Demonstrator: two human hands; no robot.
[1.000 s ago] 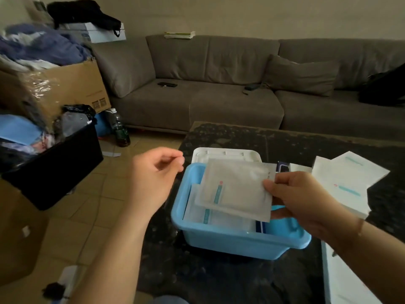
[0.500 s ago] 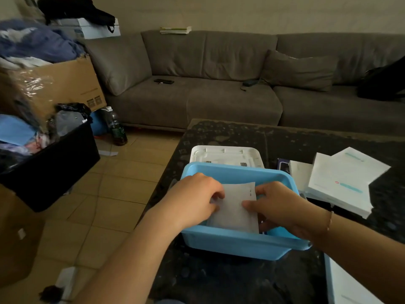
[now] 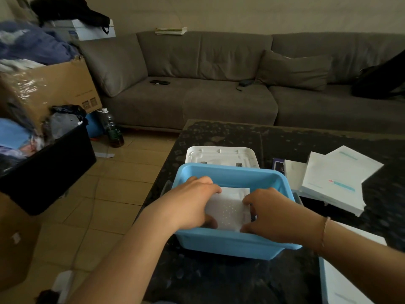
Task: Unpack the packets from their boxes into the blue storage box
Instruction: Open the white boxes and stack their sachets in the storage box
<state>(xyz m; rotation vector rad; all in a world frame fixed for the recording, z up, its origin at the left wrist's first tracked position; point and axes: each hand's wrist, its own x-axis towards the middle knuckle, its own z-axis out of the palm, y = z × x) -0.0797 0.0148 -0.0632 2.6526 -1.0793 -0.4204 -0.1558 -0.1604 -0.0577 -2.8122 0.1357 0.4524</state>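
Both hands seating a packet inside the blue storage box.

The dark table (image 3: 274, 137) is carrying the blue storage box (image 3: 230, 244) at its near left edge, with white boxes (image 3: 333, 183) waiting toward the right edge and a white lid (image 3: 221, 155) lying behind. The left hand (image 3: 192, 202) and right hand (image 3: 271, 212) are gripping opposite sides of the white packet (image 3: 230, 205), probably to lay it flat on the stack.

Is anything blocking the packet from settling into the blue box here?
Nothing visible does. The white packet is already inside the blue storage box, with the left hand and right hand holding its two sides; the white lid lies behind the box.
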